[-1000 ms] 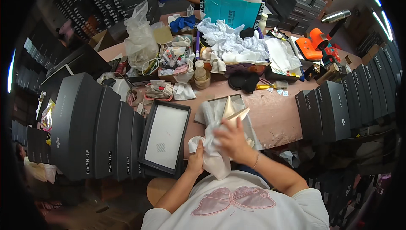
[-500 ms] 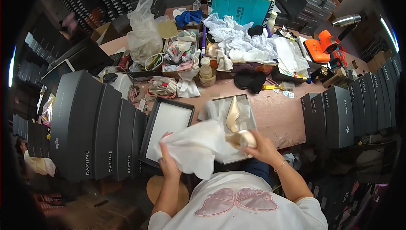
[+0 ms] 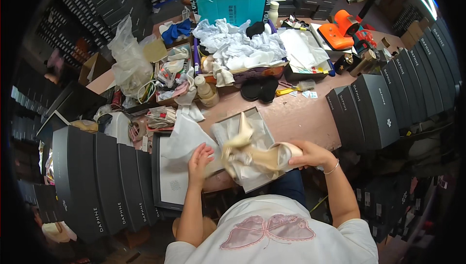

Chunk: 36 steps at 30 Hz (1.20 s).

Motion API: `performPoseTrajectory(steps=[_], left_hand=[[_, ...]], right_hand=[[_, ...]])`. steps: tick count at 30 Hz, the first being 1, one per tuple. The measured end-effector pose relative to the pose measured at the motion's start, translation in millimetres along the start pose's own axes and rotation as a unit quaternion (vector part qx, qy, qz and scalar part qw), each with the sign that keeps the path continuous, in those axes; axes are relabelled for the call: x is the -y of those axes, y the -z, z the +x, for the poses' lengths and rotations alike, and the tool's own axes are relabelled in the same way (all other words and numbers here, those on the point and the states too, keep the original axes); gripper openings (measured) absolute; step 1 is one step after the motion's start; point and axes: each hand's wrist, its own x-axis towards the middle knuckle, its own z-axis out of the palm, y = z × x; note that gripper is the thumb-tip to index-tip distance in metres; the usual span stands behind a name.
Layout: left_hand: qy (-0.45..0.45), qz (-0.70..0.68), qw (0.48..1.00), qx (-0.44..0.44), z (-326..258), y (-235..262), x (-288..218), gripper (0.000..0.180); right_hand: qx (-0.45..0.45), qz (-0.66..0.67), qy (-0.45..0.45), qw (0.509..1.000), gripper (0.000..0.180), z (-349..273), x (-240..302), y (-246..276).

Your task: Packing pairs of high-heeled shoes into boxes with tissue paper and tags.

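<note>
My right hand (image 3: 314, 155) is closed around the back part of a beige high-heeled shoe (image 3: 264, 157), which is smeared by motion over the open shoe box (image 3: 261, 116). A second beige shoe (image 3: 244, 127) lies in that box on white tissue. My left hand (image 3: 198, 161) has its fingers apart and holds nothing. Just beyond it, a sheet of white tissue paper (image 3: 186, 135) spreads over the black-edged box lid (image 3: 171, 196). Whether the fingertips touch the sheet, I cannot tell.
Dark shoe boxes stand in rows at the left (image 3: 77, 176) and right (image 3: 371, 108). Along the back are a bin of crumpled white paper (image 3: 238, 40), a tray of small items (image 3: 170, 67), a black padded item (image 3: 258, 89), a yellow-handled tool (image 3: 289, 90) and an orange device (image 3: 340, 33).
My left hand has let go of the white tissue paper, which now lies over the lid. My right hand still holds the shoe, now turned lengthwise over the box. The view has shifted.
</note>
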Motion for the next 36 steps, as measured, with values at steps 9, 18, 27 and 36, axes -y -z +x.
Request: performPoseTrajectory(steps=[9,18,27,36], left_hand=[[0.357,-0.381,0.829,0.198,-52,-59,23,0.078],[0.215,-0.462,0.856,-0.091,-82,-97,24,0.076],[0.146,-0.408,0.894,-0.119,-87,-117,17,0.071],[0.158,-0.395,0.894,-0.138,-85,-136,10,0.070]], right_hand=[[-0.043,-0.440,0.391,0.807,0.047,79,40,-73],[-0.115,-0.452,0.262,0.845,0.029,80,-18,-163],[-0.081,-0.211,0.235,0.946,0.045,47,-11,-153],[-0.004,-0.205,0.114,0.972,0.059,55,-14,-134]])
